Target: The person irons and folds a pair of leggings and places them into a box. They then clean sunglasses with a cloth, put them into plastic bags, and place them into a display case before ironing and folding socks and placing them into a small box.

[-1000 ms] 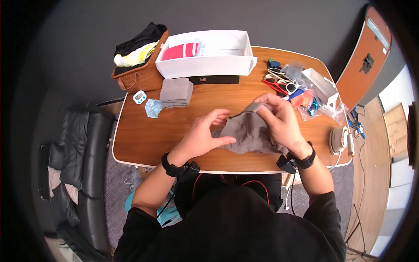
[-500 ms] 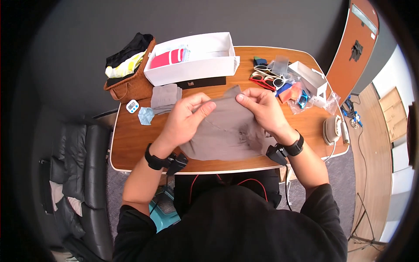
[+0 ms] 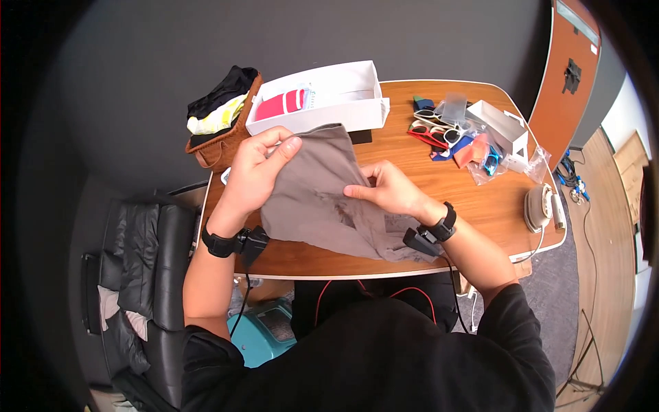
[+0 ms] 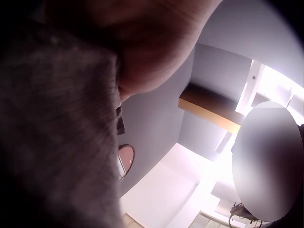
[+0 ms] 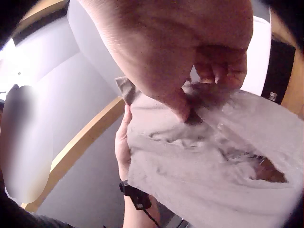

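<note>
A grey-brown piece of soft cloth [image 3: 309, 189] hangs between both hands over the front of the table, wrinkled toward its lower right. My left hand [image 3: 252, 168] grips its upper left edge, thumb on top. Lower down, on its right side, my right hand [image 3: 395, 192] pinches the fabric between thumb and fingers. In the right wrist view the right hand [image 5: 185, 52] holds the cloth from above, and a gap in the fabric shows at the right. Dark, close cloth [image 4: 61, 133] fills the left of the left wrist view.
Behind the cloth stands a white box [image 3: 343, 75] with a red striped item inside. A brown basket [image 3: 214, 152] of clothes is left of it. Sunglasses [image 3: 429, 134], plastic bags and a small white box [image 3: 498, 127] lie at the back right. A beige corded device [image 3: 537, 207] sits near the right edge.
The left hand, open beside the bunched cloth at first, has taken hold of it and moved left. The right hand has shifted lower on its side. The cloth is now spread out wider.
</note>
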{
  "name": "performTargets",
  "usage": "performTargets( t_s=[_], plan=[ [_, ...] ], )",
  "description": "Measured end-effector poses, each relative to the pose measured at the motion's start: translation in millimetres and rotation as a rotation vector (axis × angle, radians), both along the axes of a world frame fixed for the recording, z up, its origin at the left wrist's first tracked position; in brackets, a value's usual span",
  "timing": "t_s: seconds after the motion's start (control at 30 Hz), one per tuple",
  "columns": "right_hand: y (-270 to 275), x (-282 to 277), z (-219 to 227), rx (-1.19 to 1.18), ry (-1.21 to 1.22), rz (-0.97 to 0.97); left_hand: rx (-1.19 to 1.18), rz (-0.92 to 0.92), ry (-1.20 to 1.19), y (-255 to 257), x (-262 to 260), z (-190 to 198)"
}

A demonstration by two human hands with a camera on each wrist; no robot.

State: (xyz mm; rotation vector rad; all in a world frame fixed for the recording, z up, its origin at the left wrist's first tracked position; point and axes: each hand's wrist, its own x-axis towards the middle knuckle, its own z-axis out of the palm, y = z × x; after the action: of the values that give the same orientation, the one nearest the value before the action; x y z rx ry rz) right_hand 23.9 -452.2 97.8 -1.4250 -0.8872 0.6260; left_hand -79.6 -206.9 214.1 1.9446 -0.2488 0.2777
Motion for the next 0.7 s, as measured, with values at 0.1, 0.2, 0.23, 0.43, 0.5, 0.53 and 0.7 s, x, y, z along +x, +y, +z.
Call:
performTargets(
  t_s=[0.1,0.2,0.23,0.43,0.5,0.53,0.7],
  plan=[
    [-9,3,-17,-0.051,0.025,-0.045,-0.082,0.038,0.021,12,-6,4],
    [-12,0,-27,0.019,0.144,-0.074,-0.116,0.089,0.035,29,-9,2],
    [-12,-3,-29,0.103,0.219,-0.096,-0.125,0.109,0.051,35,-10,-1],
    [-24,-9,-27,0.114,0.350,-0.060,-0.176,0.175,0.081,38,-21,-11],
    [-35,-8,-22,0.038,0.336,-0.016,-0.206,0.167,0.084,38,-24,-17],
    [-38,-9,-18,-0.032,0.317,0.026,-0.193,0.131,0.102,45,-24,-24],
    [-51,-20,-8,-0.060,0.274,0.078,-0.141,0.072,0.163,43,-37,-26]
  ],
)
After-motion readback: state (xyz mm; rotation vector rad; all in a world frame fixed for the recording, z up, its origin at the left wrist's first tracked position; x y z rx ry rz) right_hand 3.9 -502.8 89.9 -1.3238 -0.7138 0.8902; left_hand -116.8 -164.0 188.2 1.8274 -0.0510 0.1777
